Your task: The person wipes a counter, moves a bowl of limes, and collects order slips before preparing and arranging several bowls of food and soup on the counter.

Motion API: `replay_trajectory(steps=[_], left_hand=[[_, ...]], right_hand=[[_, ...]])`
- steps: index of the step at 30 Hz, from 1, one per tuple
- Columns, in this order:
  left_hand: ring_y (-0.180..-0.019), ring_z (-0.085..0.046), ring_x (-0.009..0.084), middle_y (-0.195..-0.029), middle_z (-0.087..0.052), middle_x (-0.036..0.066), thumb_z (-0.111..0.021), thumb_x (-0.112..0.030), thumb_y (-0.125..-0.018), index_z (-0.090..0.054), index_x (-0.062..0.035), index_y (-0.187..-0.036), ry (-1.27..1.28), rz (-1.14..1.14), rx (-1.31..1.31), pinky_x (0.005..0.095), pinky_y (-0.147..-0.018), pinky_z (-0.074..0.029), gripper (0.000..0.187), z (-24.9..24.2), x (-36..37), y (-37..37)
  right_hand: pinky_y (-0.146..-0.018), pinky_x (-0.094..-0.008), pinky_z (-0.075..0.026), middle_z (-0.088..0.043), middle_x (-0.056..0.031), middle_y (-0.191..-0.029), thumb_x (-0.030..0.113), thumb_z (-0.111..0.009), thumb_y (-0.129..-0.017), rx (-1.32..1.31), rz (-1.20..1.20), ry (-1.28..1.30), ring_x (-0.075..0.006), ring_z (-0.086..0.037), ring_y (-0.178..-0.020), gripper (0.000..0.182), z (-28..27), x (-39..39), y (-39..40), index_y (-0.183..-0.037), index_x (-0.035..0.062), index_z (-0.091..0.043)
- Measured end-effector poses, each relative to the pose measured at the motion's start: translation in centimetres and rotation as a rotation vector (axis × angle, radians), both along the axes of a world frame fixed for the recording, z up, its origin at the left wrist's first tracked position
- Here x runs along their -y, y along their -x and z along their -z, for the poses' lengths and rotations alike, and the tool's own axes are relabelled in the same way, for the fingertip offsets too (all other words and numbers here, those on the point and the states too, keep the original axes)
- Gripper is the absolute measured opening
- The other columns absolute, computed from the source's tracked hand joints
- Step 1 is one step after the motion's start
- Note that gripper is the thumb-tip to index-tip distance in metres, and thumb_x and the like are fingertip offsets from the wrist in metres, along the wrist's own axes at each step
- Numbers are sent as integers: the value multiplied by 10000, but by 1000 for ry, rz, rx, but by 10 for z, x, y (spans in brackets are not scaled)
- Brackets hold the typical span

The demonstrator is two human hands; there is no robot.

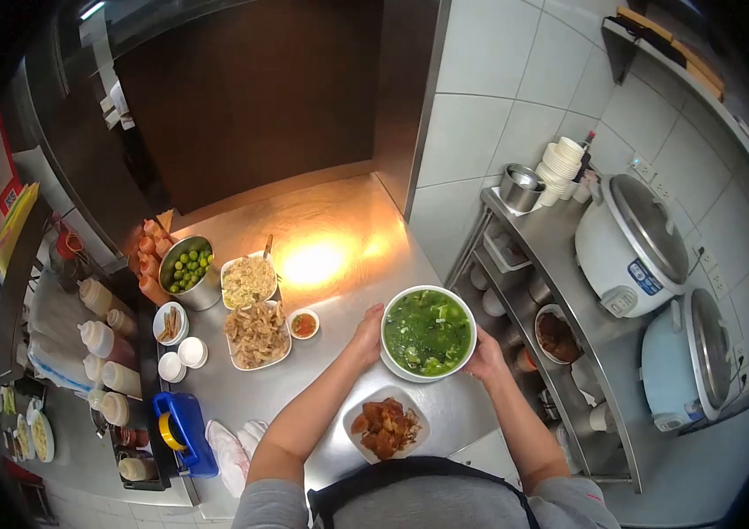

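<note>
A tub of limes [187,267] and two rice cookers [632,242] flank the steel counter [321,220].

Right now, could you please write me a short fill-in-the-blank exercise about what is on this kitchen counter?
1. Both hands, the left hand and the right hand, hold a white bowl of ____ soup.
2. The metal pot at the back left holds small green ____.
3. The plate of fried pieces lies ____ to the person than the bowl.
4. Two rice cookers stand on the person's ____ side.

Missing words: green; limes; nearer; right
</note>
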State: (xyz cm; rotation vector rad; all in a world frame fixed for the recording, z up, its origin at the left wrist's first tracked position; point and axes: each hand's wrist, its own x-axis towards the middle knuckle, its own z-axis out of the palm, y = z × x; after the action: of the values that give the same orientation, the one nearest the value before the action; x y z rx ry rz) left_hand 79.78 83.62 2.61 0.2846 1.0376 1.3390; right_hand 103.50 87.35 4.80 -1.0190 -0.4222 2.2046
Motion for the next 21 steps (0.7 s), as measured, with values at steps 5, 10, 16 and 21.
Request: replay_trajectory(steps=[5, 10, 16, 21], left_hand=[[-1019, -538, 198, -1115, -515, 114, -335, -213, -962, -313, -47, -1270, 20, -6, 1, 331, -874, -476, 350, 38, -3, 1], [-1064, -511, 214, -1187, -504, 127, -343, -231, -961, -398, -23, -1240, -48, 2, 24, 353, -952, -402, 352, 58, 7, 6], [-1114, -453, 350, -1175, -505, 215, -352, -248, -946, -536, 0, -1111, 52, 133, -1296, 382, -985, -321, 350, 32, 112, 44], [-849, -579, 408, -846, -596, 275, -345, -256, -950, -526, 10, -1071, 72, 323, -1174, 434, -770, -459, 344, 31, 198, 16]], right_hand=[[-899, -545, -400, -515, -129, -1227, 394, -374, -930, -14, -70, 18, -318, -498, -1100, 433, 41, -18, -4, -1237, 108, -482], [-968, -439, -398, -534, -146, -1206, 287, -395, -936, 7, 50, -57, -282, -525, -1089, 385, 36, -6, 1, -1202, 28, -500], [-745, -293, -532, -575, -91, -1108, 169, -418, -941, 220, 32, -287, -156, -611, -907, 331, 60, 0, -13, -1248, 55, -459], [-480, -254, -531, -623, -100, -879, 22, -475, -869, 764, -174, -604, -161, -627, -622, 263, 78, 8, -18, -1129, -3, -509]])
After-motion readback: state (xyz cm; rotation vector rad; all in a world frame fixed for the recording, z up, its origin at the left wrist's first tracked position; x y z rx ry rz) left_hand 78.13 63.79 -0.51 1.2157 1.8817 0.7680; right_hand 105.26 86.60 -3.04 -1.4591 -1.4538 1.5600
